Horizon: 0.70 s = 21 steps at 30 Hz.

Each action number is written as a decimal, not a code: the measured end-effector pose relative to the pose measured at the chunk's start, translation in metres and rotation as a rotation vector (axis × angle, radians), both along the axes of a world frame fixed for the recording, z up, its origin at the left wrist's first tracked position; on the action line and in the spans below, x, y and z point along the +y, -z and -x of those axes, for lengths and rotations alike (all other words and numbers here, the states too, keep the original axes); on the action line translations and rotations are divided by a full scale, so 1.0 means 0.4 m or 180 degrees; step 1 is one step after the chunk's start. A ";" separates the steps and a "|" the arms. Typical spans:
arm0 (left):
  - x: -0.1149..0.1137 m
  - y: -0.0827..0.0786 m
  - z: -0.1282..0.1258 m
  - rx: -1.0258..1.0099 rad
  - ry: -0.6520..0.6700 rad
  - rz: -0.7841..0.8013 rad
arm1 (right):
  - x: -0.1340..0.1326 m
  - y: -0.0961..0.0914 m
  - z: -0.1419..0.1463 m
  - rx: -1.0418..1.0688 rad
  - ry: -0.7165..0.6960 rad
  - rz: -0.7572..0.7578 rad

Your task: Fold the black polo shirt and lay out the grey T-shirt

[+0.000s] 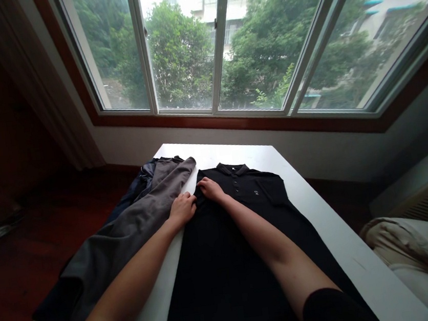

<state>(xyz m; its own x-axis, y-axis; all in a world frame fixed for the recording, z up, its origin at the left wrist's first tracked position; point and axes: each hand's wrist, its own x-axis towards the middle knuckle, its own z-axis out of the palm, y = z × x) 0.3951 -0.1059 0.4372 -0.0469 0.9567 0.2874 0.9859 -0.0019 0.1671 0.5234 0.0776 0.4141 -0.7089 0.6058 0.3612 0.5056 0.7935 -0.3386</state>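
A black polo shirt (245, 229) lies flat on the white table (319, 205), front up, collar toward the window, with a small chest logo. My left hand (183, 208) rests at the shirt's left shoulder edge with fingers curled onto the fabric. My right hand (210, 188) lies just beside it near the collar, fingers bent and pinching the black cloth. Both hands sit close together at the shirt's upper left corner.
A grey garment (129, 227) over a dark blue one (139, 182) is draped on the table's left side, hanging off the edge. A wide window (223, 41) lies beyond the table. A beige cushion (413, 246) sits at the right. Dark wooden floor lies to the left.
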 end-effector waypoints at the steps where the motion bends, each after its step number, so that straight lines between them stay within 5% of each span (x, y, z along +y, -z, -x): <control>1: 0.000 -0.001 -0.004 0.0026 -0.0046 -0.0002 | 0.009 0.002 0.008 -0.0078 0.0019 -0.0004; 9: -0.008 0.004 -0.033 0.0164 -0.0283 -0.0046 | 0.091 0.003 0.048 -0.0975 0.0285 0.0068; 15: -0.015 -0.004 -0.046 0.0282 -0.0232 -0.0095 | 0.126 -0.009 0.057 -0.1032 0.0500 0.0285; 21: -0.016 0.002 -0.028 0.0194 -0.0189 -0.0160 | 0.136 -0.033 -0.028 -0.0677 0.0543 0.0017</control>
<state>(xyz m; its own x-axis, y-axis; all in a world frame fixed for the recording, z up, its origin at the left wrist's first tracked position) 0.4063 -0.1124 0.4364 -0.0839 0.9370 0.3391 0.9929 0.0498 0.1081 0.5347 0.1320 0.4272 -0.6559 0.7246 0.2116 0.6921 0.6892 -0.2145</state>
